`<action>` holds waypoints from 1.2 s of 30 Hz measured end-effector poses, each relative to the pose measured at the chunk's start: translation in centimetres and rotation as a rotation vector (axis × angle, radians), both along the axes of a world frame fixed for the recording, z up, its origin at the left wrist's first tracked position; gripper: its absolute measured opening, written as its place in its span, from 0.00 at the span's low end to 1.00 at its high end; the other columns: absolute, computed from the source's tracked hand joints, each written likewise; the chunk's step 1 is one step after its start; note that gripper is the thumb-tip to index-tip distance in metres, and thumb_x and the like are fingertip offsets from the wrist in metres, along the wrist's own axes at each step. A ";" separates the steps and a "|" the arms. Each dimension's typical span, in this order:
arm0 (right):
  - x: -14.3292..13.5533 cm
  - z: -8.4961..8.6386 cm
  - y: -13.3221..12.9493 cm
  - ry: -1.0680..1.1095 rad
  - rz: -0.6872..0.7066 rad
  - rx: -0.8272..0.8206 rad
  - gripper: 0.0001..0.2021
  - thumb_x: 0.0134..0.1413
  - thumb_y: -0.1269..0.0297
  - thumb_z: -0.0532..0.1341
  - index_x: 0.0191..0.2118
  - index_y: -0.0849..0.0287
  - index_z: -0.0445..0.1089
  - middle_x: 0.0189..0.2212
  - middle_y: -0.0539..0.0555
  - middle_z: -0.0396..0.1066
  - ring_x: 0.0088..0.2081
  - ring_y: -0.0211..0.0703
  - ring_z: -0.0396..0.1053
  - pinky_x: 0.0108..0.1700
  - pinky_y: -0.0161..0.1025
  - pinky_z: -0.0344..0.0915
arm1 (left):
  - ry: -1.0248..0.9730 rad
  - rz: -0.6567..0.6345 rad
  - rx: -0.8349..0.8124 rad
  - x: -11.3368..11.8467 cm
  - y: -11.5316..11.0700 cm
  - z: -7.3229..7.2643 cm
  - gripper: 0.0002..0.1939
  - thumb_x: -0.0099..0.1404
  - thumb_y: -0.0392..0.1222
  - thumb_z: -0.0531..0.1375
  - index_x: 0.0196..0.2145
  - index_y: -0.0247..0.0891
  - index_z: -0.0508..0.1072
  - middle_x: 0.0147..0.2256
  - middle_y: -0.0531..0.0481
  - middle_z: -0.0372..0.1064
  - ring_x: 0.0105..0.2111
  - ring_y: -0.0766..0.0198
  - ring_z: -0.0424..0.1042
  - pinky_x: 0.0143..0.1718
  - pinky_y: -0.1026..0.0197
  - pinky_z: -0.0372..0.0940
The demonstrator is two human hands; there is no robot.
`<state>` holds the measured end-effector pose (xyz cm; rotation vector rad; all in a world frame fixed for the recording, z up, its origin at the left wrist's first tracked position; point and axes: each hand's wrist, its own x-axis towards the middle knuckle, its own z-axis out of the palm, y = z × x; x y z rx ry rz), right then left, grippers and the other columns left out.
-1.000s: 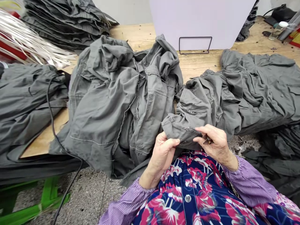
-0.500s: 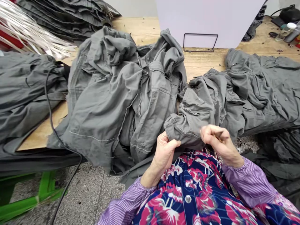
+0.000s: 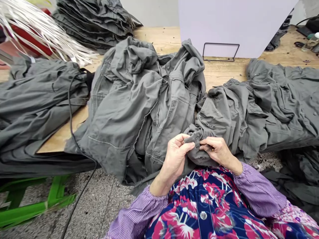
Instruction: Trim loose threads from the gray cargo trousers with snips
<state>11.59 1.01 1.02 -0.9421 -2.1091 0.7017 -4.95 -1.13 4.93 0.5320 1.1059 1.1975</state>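
My left hand [image 3: 176, 153] is closed, pinching the edge of a grey cloth garment [image 3: 220, 113] between thumb and fingers. Close beside it, my right hand [image 3: 217, 150] is also closed, its fingertips at the same gathered edge. A small dark and brass-coloured object [image 3: 210, 148] shows among the right fingers; most of it is hidden, so its kind is unclear. The garment has a slanted zip [image 3: 210, 125] just beyond my hands and spreads over the table edge toward my lap. To the left lies a crumpled grey garment [image 3: 124, 109] with frayed seams and loose threads.
More grey garments lie on the wooden table [image 3: 159, 40] at left [image 3: 37, 89] and right [image 3: 294, 96]. A folded stack [image 3: 94, 23] and white strips [image 3: 54, 36] are at the back left. A white panel [image 3: 229, 26] stands behind. A black cable [image 3: 72, 132] hangs over the front edge near a green frame [image 3: 53, 196].
My right hand has moved left to the garment's edge, close to my left hand. The edge is now bunched between them. The whole view has shifted slightly, with things appearing further right and lower.
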 end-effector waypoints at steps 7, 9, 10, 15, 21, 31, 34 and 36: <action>0.1 0.3 -1.1 0.044 -0.030 0.002 0.05 0.55 0.71 0.57 0.36 0.61 0.70 0.25 0.51 0.70 0.25 0.35 0.65 0.29 0.32 0.61 | 0.194 0.036 -0.062 -0.2 -1.0 -0.8 0.11 0.47 0.37 0.64 0.31 0.34 0.71 0.17 0.57 0.64 0.14 0.73 0.59 0.13 0.71 0.54; -0.1 1.6 -1.3 0.047 -0.054 0.091 0.04 0.54 0.72 0.57 0.35 0.60 0.69 0.24 0.51 0.69 0.26 0.36 0.65 0.30 0.33 0.61 | 0.210 0.024 -0.055 -0.4 -1.1 -0.8 0.10 0.48 0.38 0.63 0.31 0.34 0.72 0.16 0.58 0.62 0.12 0.75 0.56 0.11 0.71 0.51; -0.3 2.2 -1.3 0.053 -0.062 0.135 0.04 0.54 0.72 0.57 0.34 0.60 0.68 0.23 0.51 0.68 0.26 0.36 0.65 0.30 0.34 0.61 | 0.202 0.017 -0.044 -0.4 -1.1 -0.7 0.10 0.48 0.37 0.63 0.31 0.34 0.73 0.17 0.58 0.63 0.12 0.75 0.55 0.11 0.72 0.51; -1.2 3.3 -1.4 0.035 -0.076 0.242 0.03 0.54 0.72 0.57 0.32 0.58 0.66 0.22 0.50 0.66 0.25 0.36 0.63 0.29 0.34 0.59 | 0.122 -0.075 0.009 0.0 -1.4 -0.2 0.06 0.49 0.39 0.63 0.27 0.35 0.73 0.18 0.57 0.63 0.14 0.75 0.55 0.13 0.71 0.52; -1.9 3.4 -1.5 -0.080 -0.090 0.223 0.05 0.53 0.73 0.54 0.28 0.59 0.61 0.22 0.50 0.62 0.24 0.37 0.60 0.28 0.35 0.56 | 0.317 -0.137 0.132 -0.1 -1.7 -0.5 0.05 0.53 0.38 0.61 0.26 0.35 0.75 0.22 0.52 0.68 0.19 0.71 0.61 0.18 0.69 0.55; -0.3 3.4 -0.5 -0.026 -0.167 0.167 0.10 0.58 0.60 0.55 0.42 0.60 0.59 0.30 0.53 0.64 0.26 0.37 0.62 0.28 0.34 0.60 | 0.045 -0.097 0.021 0.0 -1.4 -0.6 0.04 0.49 0.37 0.62 0.24 0.36 0.70 0.17 0.58 0.59 0.15 0.75 0.54 0.14 0.71 0.50; 0.5 3.5 -0.5 -0.186 -0.089 0.290 0.11 0.60 0.60 0.52 0.44 0.62 0.59 0.33 0.56 0.65 0.31 0.42 0.63 0.32 0.38 0.61 | -0.064 -0.091 -0.001 0.0 -1.3 -0.8 0.05 0.49 0.37 0.63 0.25 0.36 0.69 0.18 0.58 0.60 0.15 0.76 0.54 0.14 0.71 0.50; 0.7 3.6 -0.4 -0.286 -0.053 0.362 0.08 0.61 0.64 0.51 0.41 0.62 0.61 0.29 0.55 0.64 0.31 0.43 0.61 0.33 0.39 0.60 | -0.121 -0.098 -0.006 0.1 -1.2 -1.0 0.06 0.48 0.36 0.63 0.26 0.35 0.70 0.19 0.58 0.61 0.16 0.76 0.54 0.16 0.72 0.52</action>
